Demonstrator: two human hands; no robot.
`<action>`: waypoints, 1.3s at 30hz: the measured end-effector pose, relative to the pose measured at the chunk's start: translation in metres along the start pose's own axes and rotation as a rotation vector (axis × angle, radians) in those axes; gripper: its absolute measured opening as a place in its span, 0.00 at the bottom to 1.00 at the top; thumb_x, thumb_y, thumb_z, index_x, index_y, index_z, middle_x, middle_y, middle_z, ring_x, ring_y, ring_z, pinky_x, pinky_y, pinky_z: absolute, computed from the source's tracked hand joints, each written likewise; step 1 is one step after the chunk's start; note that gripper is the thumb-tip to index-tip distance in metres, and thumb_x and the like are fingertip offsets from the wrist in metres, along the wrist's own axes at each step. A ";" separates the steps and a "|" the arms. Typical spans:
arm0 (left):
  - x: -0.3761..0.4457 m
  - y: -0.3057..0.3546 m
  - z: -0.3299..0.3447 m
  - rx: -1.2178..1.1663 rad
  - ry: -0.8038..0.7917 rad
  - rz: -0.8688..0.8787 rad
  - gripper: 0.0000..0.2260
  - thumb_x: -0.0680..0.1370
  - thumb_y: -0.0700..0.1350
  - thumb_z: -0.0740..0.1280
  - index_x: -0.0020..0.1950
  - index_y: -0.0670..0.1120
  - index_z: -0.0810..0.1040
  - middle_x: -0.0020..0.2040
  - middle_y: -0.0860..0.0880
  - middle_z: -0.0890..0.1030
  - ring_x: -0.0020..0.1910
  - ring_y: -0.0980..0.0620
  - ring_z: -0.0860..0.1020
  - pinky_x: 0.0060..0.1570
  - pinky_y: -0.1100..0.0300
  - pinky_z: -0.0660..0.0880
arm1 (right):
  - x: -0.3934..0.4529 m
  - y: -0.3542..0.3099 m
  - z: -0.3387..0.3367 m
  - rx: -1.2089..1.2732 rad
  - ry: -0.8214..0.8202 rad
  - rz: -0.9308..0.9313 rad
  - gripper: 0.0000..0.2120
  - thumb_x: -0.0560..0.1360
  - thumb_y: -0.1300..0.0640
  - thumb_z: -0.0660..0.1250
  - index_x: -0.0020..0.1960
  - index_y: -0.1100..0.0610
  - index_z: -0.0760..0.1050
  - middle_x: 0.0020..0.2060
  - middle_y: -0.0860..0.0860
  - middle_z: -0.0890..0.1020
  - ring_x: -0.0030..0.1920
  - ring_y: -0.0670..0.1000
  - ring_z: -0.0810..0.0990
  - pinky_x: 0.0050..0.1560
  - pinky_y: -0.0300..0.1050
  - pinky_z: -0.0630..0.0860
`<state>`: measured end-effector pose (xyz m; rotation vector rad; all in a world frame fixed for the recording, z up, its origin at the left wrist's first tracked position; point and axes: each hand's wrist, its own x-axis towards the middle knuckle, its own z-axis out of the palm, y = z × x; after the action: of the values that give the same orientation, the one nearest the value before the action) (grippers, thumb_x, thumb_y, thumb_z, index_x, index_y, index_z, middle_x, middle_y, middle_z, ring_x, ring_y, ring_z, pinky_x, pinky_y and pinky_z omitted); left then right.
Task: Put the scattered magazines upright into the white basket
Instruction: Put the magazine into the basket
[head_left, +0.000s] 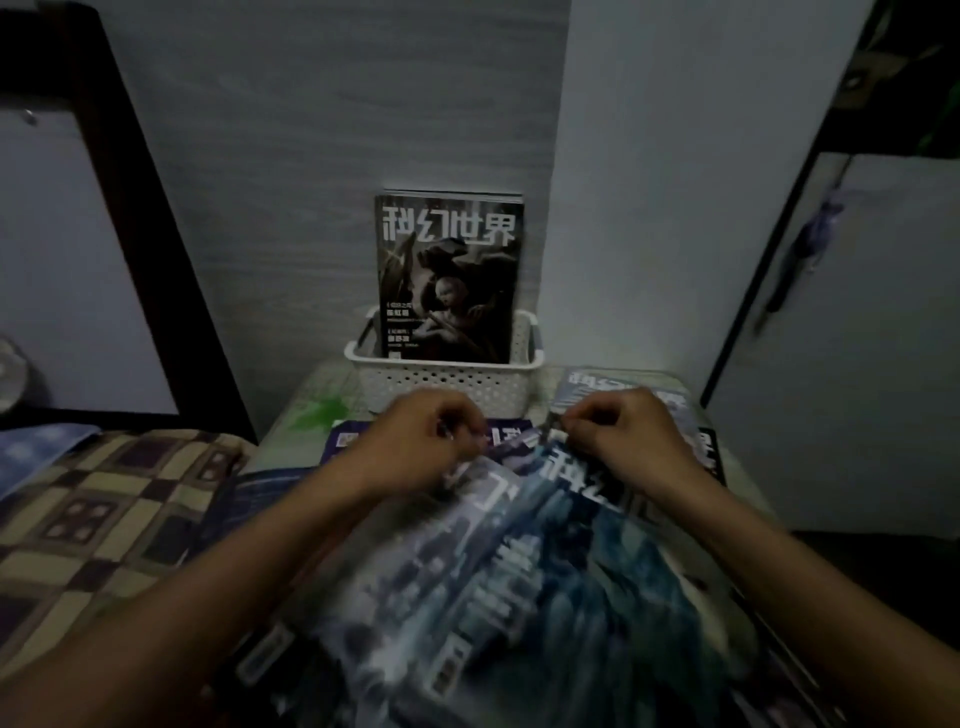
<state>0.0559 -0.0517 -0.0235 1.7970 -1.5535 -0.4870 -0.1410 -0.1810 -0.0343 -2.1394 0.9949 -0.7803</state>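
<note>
Both hands grip the far edge of a blue-toned magazine (545, 571) in a dim room, just in front of the white basket (441, 382) that stands against the grey wall. The left hand (421, 441) curls its fingers over the magazine's top-left corner; the right hand (628, 436) pinches the top-right corner, knuckles up. The magazine is blurred and appears partly raised from the pile beneath it, its near end toward the camera.

One dark-covered magazine (449, 280) already stands upright in the basket, leaning toward the wall behind. Others remain flat around the basket: a purple-edged issue (353, 439) just in front of it and to the left, under the left hand, a grey-blue issue (613, 387) just to its right, and a black-edged issue (709, 452) beyond the right hand. All lie on a small tabletop (322, 400) with a green leaf print, and a chequered quilt (104, 499) covers the bed left of the basket.

The step in hand looks to be lifting this magazine to stand it in the basket. Done well, that would mean keeping both corners level so the cover does not fold, turning the magazine vertical before it reaches the rim, and lowering it into the gap in front of the standing issue without knocking that one over or tipping the light basket.
</note>
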 end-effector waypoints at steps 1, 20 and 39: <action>-0.014 0.011 0.010 0.049 -0.164 -0.021 0.05 0.74 0.48 0.72 0.49 0.53 0.82 0.44 0.56 0.82 0.42 0.60 0.79 0.43 0.62 0.74 | -0.019 0.001 -0.009 -0.028 -0.014 -0.016 0.09 0.72 0.61 0.73 0.37 0.48 0.83 0.34 0.43 0.84 0.36 0.40 0.82 0.40 0.33 0.76; -0.076 0.076 0.034 -0.643 0.286 0.095 0.06 0.78 0.42 0.68 0.49 0.54 0.77 0.47 0.51 0.86 0.45 0.51 0.85 0.38 0.60 0.80 | -0.134 0.000 -0.067 0.423 0.053 0.321 0.25 0.73 0.52 0.73 0.66 0.47 0.66 0.48 0.52 0.84 0.38 0.52 0.83 0.34 0.47 0.79; -0.026 0.013 -0.055 -0.288 0.496 0.010 0.07 0.77 0.41 0.70 0.53 0.49 0.83 0.44 0.44 0.83 0.45 0.44 0.82 0.49 0.45 0.80 | -0.030 -0.063 -0.040 0.445 0.218 -0.028 0.07 0.76 0.66 0.68 0.42 0.57 0.74 0.35 0.52 0.78 0.30 0.57 0.81 0.33 0.52 0.81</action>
<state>0.0787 -0.0124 0.0188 1.5381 -1.0888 -0.2198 -0.1592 -0.1371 0.0306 -1.7141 0.8054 -1.1483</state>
